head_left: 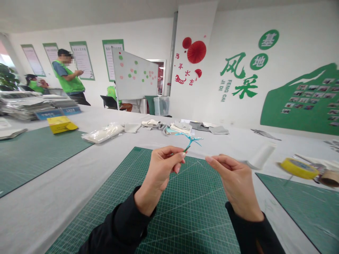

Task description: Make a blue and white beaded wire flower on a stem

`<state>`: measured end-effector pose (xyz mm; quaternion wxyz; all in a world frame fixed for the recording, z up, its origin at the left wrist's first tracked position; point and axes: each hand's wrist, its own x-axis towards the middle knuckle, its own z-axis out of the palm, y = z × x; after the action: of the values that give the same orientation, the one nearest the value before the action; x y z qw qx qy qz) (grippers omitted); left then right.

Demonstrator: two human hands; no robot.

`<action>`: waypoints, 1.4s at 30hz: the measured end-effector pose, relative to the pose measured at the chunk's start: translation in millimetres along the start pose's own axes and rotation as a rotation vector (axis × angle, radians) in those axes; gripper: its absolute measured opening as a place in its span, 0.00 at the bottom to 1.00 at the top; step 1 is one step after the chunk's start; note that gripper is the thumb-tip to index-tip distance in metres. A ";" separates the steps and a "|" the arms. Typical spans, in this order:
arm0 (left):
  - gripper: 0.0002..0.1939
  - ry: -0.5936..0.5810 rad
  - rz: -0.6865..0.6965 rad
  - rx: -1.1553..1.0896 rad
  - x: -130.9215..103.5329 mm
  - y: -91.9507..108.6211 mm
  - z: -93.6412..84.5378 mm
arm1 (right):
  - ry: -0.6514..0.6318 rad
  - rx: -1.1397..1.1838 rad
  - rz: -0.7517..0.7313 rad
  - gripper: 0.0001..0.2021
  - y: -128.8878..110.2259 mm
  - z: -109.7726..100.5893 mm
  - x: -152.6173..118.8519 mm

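Note:
Between the thumb and fingers of my left hand [169,162] is a small blue craft sprig [191,139], held by its thin dark green stem. Narrow blue strips spread from its top, with tiny white bead-like dots on them. My right hand [233,176] is apart from the sprig, to its right, with thumb and forefinger pinched together. Whatever the right fingers hold, if anything, is too fine to make out. Both hands are raised over a green cutting mat [190,211] with a white grid.
Fabric scraps [185,126] and a clear plastic packet [103,133] lie beyond the mat. To the right are a yellow tape roll [299,168] and another cutting mat [304,211]. At left are a yellow box [61,124] and stacked packets [26,106]. A person in a green vest [69,79] stands behind.

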<state>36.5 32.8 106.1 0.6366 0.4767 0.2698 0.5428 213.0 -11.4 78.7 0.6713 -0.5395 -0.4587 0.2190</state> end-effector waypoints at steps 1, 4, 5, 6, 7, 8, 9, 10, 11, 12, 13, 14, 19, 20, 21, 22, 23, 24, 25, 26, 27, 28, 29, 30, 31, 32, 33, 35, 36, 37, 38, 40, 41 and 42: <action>0.09 0.018 -0.007 -0.006 1.2 -0.8 -0.4 | -0.002 -0.042 -0.019 0.11 -2.3 -0.3 -1.6; 0.09 0.056 -0.019 -0.023 4.7 -3.1 -1.8 | -0.006 -0.203 -0.126 0.11 -12.2 -0.9 -7.7; 0.09 0.064 -0.019 -0.023 5.7 -3.7 -2.3 | -0.006 -0.260 -0.183 0.10 -16.1 -1.1 -10.0; 0.10 0.070 -0.019 -0.016 6.5 -4.2 -2.6 | -0.008 -0.315 -0.252 0.10 -20.1 -1.4 -12.2; 0.10 0.076 -0.017 -0.002 7.2 -4.6 -2.8 | -0.015 -0.363 -0.330 0.09 -23.9 -1.9 -14.3; 0.09 0.081 -0.014 0.019 7.5 -4.8 -2.8 | -0.023 -0.405 -0.409 0.08 -27.5 -2.4 -16.2; 0.09 0.085 -0.010 0.044 7.8 -5.0 -2.8 | -0.034 -0.441 -0.484 0.07 -30.9 -3.1 -17.9; 0.09 0.086 -0.004 0.070 7.8 -5.2 -2.7 | -0.048 -0.470 -0.552 0.06 -33.9 -3.8 -19.3; 0.08 0.083 0.003 0.096 7.7 -5.4 -2.6 | -0.062 -0.492 -0.612 0.04 -36.7 -4.6 -20.4; 0.08 0.074 0.010 0.121 7.5 -5.7 -2.6 | -0.076 -0.510 -0.665 0.03 -39.2 -5.3 -21.4; 0.08 0.064 0.015 0.146 7.3 -5.9 -2.8 | -0.089 -0.526 -0.709 0.03 -41.4 -6.1 -22.1; 0.08 0.050 0.019 0.173 7.0 -6.2 -3.0 | -0.102 -0.543 -0.749 0.03 -43.5 -6.7 -22.7; 0.06 -0.007 0.012 0.307 5.3 -6.5 -3.9 | -0.128 -0.623 -0.901 0.04 -50.8 -9.9 -24.3; 0.05 -0.013 0.013 0.329 5.0 -6.3 -3.9 | -0.127 -0.639 -0.926 0.04 -51.8 -10.7 -24.6; 0.05 -0.019 0.019 0.354 4.7 -6.2 -3.8 | -0.127 -0.651 -0.949 0.04 -52.6 -11.6 -25.1; 0.05 -0.027 0.028 0.384 4.4 -6.0 -3.8 | -0.128 -0.662 -0.970 0.04 -53.3 -12.6 -25.6; 0.04 -0.038 0.042 0.419 4.1 -6.0 -3.9 | -0.134 -0.671 -0.990 0.05 -53.9 -13.5 -26.1; 0.04 -0.054 0.058 0.458 3.9 -6.1 -4.1 | -0.143 -0.682 -1.007 0.05 -54.4 -14.2 -26.8; 0.05 -0.076 0.071 0.502 3.5 -6.4 -4.6 | -0.154 -0.693 -1.024 0.06 -54.8 -14.8 -27.4; 0.05 -0.105 0.080 0.549 3.2 -6.9 -5.3 | -0.170 -0.706 -1.040 0.06 -55.2 -15.1 -27.9; 0.06 -0.137 0.085 0.601 2.8 -7.6 -6.2 | -0.190 -0.723 -1.054 0.06 -55.5 -15.1 -28.4; 0.07 -0.176 0.094 0.660 2.3 -8.5 -7.2 | -0.213 -0.742 -1.069 0.05 -55.7 -15.0 -28.7; 0.08 -0.220 0.111 0.724 1.9 -9.3 -8.3 | -0.238 -0.762 -1.079 0.05 -55.8 -14.7 -28.8; 0.09 -0.267 0.132 0.790 1.5 -10.1 -9.5 | -0.264 -0.782 -1.084 0.05 -55.9 -14.5 -28.8; 0.10 -0.314 0.159 0.855 1.1 -10.8 -10.5 | -0.292 -0.798 -1.086 0.05 -55.9 -14.4 -28.6; 0.11 -0.362 0.184 0.913 0.9 -11.2 -11.4 | -0.318 -0.809 -1.085 0.05 -55.9 -14.4 -28.2; 0.11 -0.410 0.200 0.962 0.8 -11.4 -12.0 | -0.342 -0.815 -1.082 0.06 -55.8 -14.6 -27.6; 0.12 -0.499 0.183 1.025 1.1 -10.8 -13.0 | -0.378 -0.816 -1.075 0.07 -55.2 -15.5 -25.9; 0.13 -0.546 0.158 1.042 1.5 -10.2 -13.3 | -0.387 -0.813 -1.076 0.07 -54.6 -16.1 -24.7; 0.13 -0.598 0.131 1.049 2.0 -9.3 -13.7 | -0.395 -0.810 -1.075 0.07 -53.9 -16.8 -23.4; 0.13 -0.652 0.107 1.050 2.6 -8.3 -14.1 | -0.397 -0.805 -1.075 0.07 -53.0 -17.6 -21.9; 0.12 -0.748 0.079 1.044 4.0 -5.9 -15.4 | -0.390 -0.789 -1.069 0.06 -50.7 -19.2 -18.7; 0.12 -0.784 0.072 1.043 4.7 -4.6 -16.3 | -0.383 -0.782 -1.064 0.05 -49.4 -20.1 -17.0; 0.12 -0.810 0.067 1.040 5.4 -3.3 -17.4 | -0.370 -0.776 -1.057 0.05 -48.0 -21.1 -15.3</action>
<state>24.4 43.5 97.1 0.3573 0.8968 0.2210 0.1389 214.0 -50.0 117.4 0.3565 -0.3982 -0.8132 -0.2302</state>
